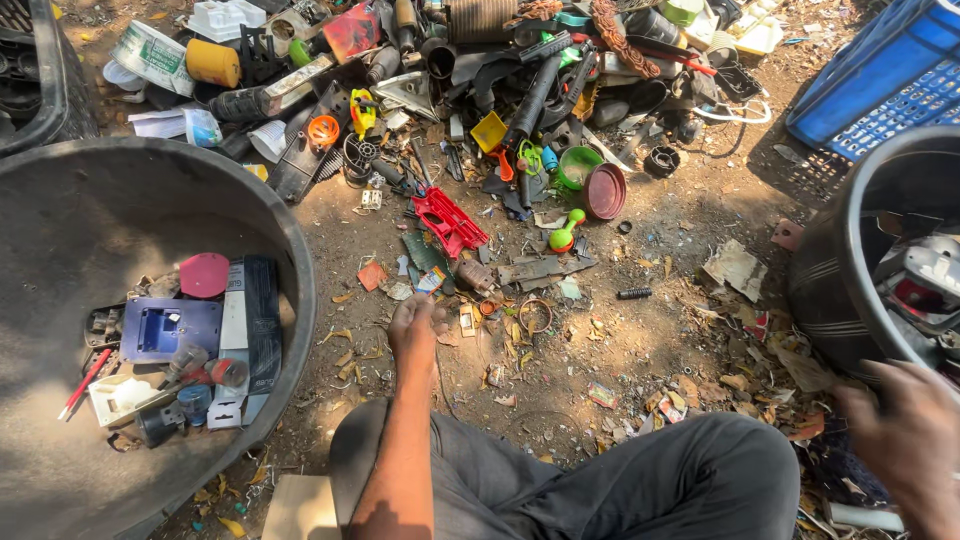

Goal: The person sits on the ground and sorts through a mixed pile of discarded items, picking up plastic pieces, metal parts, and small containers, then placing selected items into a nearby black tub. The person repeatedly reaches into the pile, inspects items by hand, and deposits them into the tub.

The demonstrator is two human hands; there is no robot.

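Observation:
My left hand (414, 325) reaches down to the dirt ground among small scraps, fingers curled over a small piece next to a little white-and-orange bit (467, 320); what it grips is hidden. My right hand (905, 425) is blurred at the lower right, beside the rim of a black tub (850, 290) that holds mixed plastic parts. Whether the right hand holds anything cannot be made out. A red plastic frame (449, 220) lies just beyond the left hand.
A large black basin (290, 250) at left holds a blue panel (168, 328), a pink lid and other plastic pieces. A heap of mixed plastic scrap (480, 90) lies ahead. A blue crate (880, 80) stands at the upper right. My legs are folded below.

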